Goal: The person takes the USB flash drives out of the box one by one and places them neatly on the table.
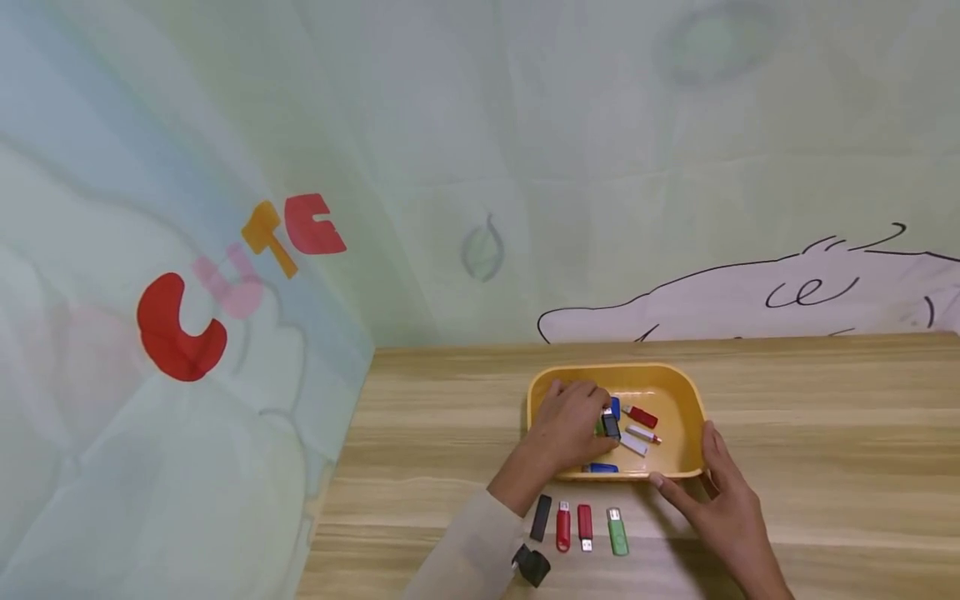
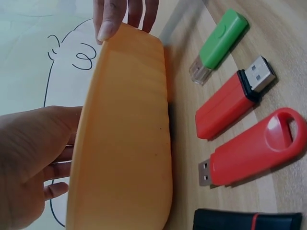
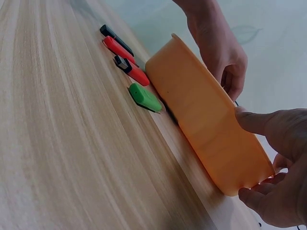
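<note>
My left hand (image 1: pixel 573 421) reaches into a yellow-orange plastic tray (image 1: pixel 686 400). Its thumb and index finger lie at the two ends of a black USB stick (image 1: pixel 611 427), apparently pinching it. Around that stick in the tray are a red USB stick (image 1: pixel 642 417), white sticks (image 1: pixel 634 444), and blue ones (image 1: pixel 602 468); a green one is mostly hidden by the hand. At the near right corner, my right hand (image 1: pixel 723 504) holds the tray, thumb against the near rim and fingers along the right side. The tray wall hides the left fingertips in both wrist views.
On the wooden table before the tray lie a black USB stick (image 1: pixel 541 518), two red ones (image 1: pixel 563 527) and a green one (image 1: pixel 617 532), side by side. A printed cloth (image 1: pixel 450 208) hangs behind the table and to its left. A black device (image 1: pixel 532 565) sits by the left sleeve.
</note>
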Available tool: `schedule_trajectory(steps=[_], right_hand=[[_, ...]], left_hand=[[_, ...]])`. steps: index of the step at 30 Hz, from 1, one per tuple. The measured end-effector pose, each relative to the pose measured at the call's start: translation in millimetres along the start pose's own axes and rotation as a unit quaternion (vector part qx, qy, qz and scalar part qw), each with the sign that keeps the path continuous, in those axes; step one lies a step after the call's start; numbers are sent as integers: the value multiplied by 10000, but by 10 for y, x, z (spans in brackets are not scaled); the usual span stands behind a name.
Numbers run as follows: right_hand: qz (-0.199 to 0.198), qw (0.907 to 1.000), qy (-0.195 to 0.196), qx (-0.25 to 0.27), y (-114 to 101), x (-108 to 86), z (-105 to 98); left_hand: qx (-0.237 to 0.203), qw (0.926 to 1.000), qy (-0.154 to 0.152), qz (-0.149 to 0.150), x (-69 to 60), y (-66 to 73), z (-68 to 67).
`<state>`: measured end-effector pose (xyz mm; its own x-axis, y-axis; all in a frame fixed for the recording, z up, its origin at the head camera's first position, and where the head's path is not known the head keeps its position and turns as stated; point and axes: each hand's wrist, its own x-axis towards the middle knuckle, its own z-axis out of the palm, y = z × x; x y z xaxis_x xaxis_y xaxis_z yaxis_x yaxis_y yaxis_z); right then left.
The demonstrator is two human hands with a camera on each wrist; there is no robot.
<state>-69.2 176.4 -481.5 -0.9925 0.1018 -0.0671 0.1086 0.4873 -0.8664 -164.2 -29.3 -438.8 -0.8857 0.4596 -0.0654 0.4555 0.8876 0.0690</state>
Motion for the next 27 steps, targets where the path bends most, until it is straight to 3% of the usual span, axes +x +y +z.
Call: schedule_trajectory(steps=[6, 14, 27], right_hand=[[-102, 9999, 10, 78, 14, -2, 14], [103, 9992, -84, -381, -17, 33, 12], [18, 9978, -128, -653, -6, 11, -38]], left_hand=[[-19, 10000, 74, -12, -36, 3, -35], [-98, 9999, 59, -74, -73, 6, -75], [-236, 9993, 274, 66, -172, 8, -121]])
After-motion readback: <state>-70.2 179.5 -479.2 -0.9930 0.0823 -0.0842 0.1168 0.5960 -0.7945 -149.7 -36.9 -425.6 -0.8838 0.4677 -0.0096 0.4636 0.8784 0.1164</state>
